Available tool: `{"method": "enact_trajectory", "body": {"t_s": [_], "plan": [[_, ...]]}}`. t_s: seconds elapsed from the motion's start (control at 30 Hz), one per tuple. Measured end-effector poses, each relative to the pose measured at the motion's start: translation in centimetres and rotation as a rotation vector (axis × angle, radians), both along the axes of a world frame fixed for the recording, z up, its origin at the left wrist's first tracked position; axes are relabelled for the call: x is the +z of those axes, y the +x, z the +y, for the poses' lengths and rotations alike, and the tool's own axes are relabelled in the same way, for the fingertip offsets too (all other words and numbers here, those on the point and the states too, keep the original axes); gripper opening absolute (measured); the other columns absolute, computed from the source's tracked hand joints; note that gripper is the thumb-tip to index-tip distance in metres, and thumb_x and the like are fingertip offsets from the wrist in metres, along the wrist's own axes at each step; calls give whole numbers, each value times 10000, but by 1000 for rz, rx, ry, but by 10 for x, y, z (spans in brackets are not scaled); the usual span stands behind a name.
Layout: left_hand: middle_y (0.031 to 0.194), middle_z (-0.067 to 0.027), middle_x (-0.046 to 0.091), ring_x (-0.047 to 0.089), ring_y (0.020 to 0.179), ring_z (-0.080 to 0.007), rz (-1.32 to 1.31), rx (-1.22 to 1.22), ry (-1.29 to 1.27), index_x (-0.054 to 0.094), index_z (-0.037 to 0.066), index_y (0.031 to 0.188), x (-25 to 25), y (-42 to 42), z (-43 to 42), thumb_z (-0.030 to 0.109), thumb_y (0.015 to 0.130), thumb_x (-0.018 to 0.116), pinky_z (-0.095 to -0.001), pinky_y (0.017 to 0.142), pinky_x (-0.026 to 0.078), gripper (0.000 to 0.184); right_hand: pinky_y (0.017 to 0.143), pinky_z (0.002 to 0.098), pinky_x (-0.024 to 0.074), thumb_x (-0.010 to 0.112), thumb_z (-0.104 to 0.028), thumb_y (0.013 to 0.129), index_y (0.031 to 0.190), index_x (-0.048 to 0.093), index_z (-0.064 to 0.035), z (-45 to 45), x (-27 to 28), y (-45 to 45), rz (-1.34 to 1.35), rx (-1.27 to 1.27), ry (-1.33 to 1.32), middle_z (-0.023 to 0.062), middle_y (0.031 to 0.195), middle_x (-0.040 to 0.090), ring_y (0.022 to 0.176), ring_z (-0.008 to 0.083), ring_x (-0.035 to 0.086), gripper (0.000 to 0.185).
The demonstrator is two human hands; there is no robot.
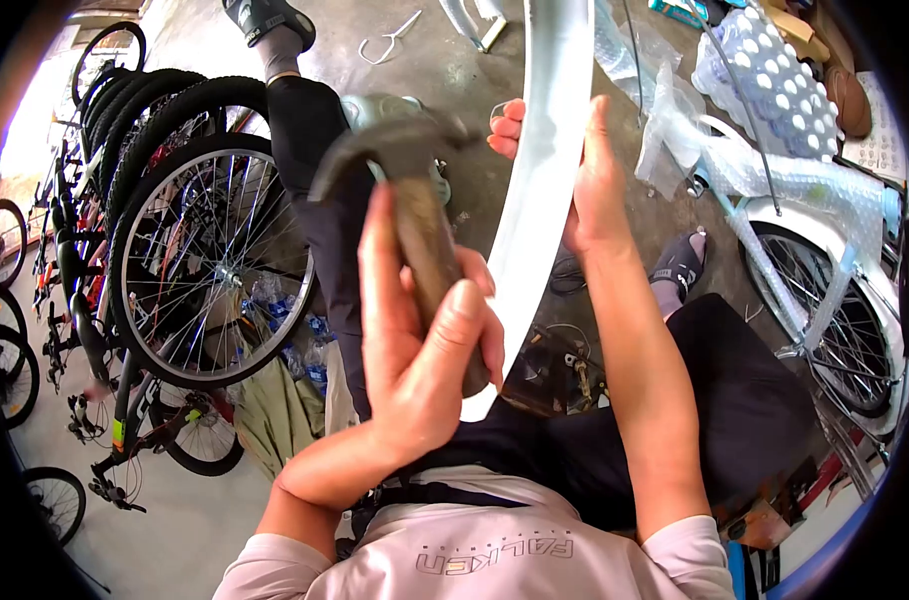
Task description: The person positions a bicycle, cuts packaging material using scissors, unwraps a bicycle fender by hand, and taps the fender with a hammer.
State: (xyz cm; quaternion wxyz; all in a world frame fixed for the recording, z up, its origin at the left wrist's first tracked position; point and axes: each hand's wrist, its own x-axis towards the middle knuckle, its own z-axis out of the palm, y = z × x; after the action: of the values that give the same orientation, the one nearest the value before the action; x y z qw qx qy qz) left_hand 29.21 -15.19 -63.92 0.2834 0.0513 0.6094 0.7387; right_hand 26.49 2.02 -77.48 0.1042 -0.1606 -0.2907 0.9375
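Observation:
A hammer [424, 225] with a dark head and a brown handle is in my left hand [419, 365], its head pointing up and slightly blurred. My left index finger lies along the handle while the other fingers wrap round it. A long, curved white strip [546, 150], like a fender, runs from the top of the view down towards my lap. My right hand [596, 195] holds this strip from behind and its right edge, with fingertips showing past the left edge. The hammer's lower handle overlaps the strip's lower part in view.
Bicycles and a row of wheels [224, 265] stand at left. A bubble-wrapped white bicycle frame [774, 175] and its wheel [824, 320] are at right. Scissors [389, 40] lie on the floor [444, 75]. A dark box-like object [534, 370] sits between my legs.

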Motion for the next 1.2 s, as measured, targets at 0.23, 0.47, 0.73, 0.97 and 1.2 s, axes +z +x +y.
{"method": "enact_trajectory", "body": {"t_s": [0.23,0.47,0.73,0.97,1.2], "plan": [[1063,-189,569,549,520,-137,-226,8,-29,122,95,1617,2,2,6,99,997,469,-250,409,442,711,1018,466,504,259,-625,1050,1282,522,85,-7,6,1,49,-139,-74,196,1195,630,1095,330,651,792],[1053,-179,585,566,524,-141,-234,50,-1,131,102,1619,-6,8,-7,32,960,465,-251,420,442,743,803,444,537,239,-717,1007,1332,513,-30,-12,-1,-5,181,-98,-153,161,1134,624,934,285,631,808],[1025,-162,602,570,538,-144,-246,148,-64,166,97,1614,-4,10,-33,18,946,476,-251,442,458,740,722,386,473,349,-750,973,1343,481,-106,-40,8,-19,200,-168,-165,58,923,530,805,202,533,754],[1022,-165,610,569,533,-141,-250,70,-118,154,105,1621,4,9,-55,17,924,472,-242,450,443,770,752,417,441,546,-565,979,1275,502,-163,-65,31,-12,135,-195,-408,31,882,481,786,182,478,501],[1014,-164,615,571,532,-138,-247,17,-111,159,113,1623,5,8,-67,30,932,461,-244,474,448,759,730,394,440,591,-505,958,1050,555,-92,-63,21,-5,250,-131,-434,22,798,461,755,195,504,425]]}}
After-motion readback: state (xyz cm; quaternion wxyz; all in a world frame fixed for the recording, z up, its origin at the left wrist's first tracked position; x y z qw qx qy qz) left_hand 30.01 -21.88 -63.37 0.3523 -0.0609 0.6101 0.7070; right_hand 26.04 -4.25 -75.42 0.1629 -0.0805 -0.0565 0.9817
